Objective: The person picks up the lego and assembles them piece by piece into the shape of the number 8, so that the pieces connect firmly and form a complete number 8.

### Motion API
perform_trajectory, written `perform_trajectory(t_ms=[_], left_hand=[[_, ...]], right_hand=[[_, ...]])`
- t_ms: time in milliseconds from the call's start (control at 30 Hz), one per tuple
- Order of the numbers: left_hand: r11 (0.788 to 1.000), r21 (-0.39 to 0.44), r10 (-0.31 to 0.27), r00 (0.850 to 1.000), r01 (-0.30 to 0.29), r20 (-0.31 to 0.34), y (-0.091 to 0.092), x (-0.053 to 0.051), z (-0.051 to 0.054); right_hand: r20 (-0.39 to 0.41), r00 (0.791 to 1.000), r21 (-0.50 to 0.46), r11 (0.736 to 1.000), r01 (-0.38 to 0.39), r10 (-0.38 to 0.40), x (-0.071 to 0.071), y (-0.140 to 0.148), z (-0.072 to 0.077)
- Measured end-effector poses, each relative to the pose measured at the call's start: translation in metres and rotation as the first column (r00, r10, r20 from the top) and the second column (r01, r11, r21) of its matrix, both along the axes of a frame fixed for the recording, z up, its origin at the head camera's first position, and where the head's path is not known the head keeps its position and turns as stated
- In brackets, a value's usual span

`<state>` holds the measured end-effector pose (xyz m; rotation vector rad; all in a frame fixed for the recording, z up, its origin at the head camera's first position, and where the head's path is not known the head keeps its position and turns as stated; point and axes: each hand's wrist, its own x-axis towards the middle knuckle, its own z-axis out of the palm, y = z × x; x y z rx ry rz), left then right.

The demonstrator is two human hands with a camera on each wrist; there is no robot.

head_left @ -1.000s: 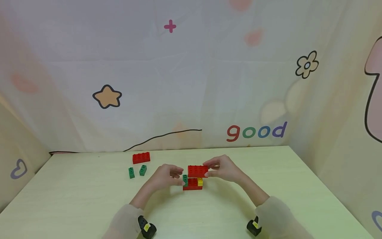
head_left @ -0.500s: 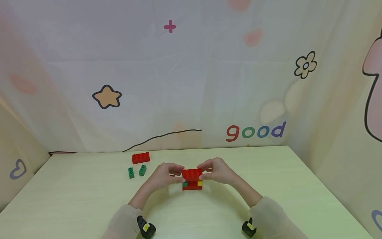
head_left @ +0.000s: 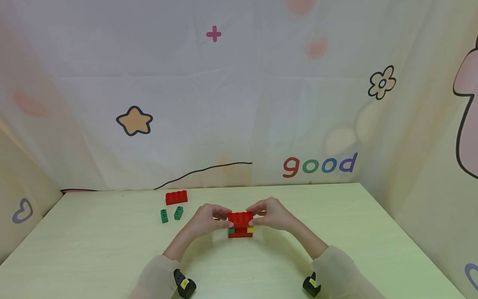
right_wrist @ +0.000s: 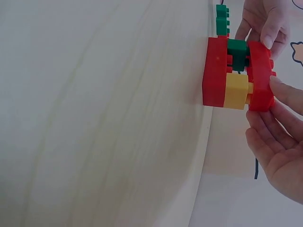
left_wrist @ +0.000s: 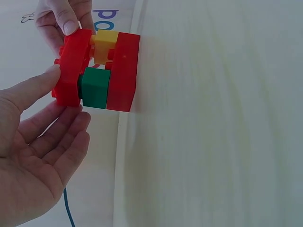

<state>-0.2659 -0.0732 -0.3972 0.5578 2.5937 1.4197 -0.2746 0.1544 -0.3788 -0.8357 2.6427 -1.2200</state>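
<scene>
Sleeves of a pale colour are seen nearest, with a black device worn at each wrist. Beyond them, the upper red brick is pinched at its left end by the fingers of the left hand and at its right end by those of the right hand. It is supported over a green block and a yellow block, whose stud can be seen beneath it; both are seated on the lower red brick, which is placed roughly midway between the left and right edges of the surface. Two loose green blocks are laid farther off, leftward, and a separate red brick is set near the far edge. Behind that edge, a printed backdrop is hung.
</scene>
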Motion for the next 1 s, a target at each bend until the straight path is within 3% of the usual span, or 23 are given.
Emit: perform_trajectory(t_ms=[533,1000], left_hand=[[0.996,-0.076,-0.048,0.997,0.043,-0.057,0.002,-0.002,0.007],[0.988,-0.15,-0.048,0.996,0.037,-0.073,0.005,0.001,0.012]], right_hand=[[0.088,0.996,-0.033,0.999,0.024,-0.021,-0.004,0.006,0.0],[0.134,0.991,-0.06,0.998,0.017,-0.009,-0.007,0.007,-0.006]])
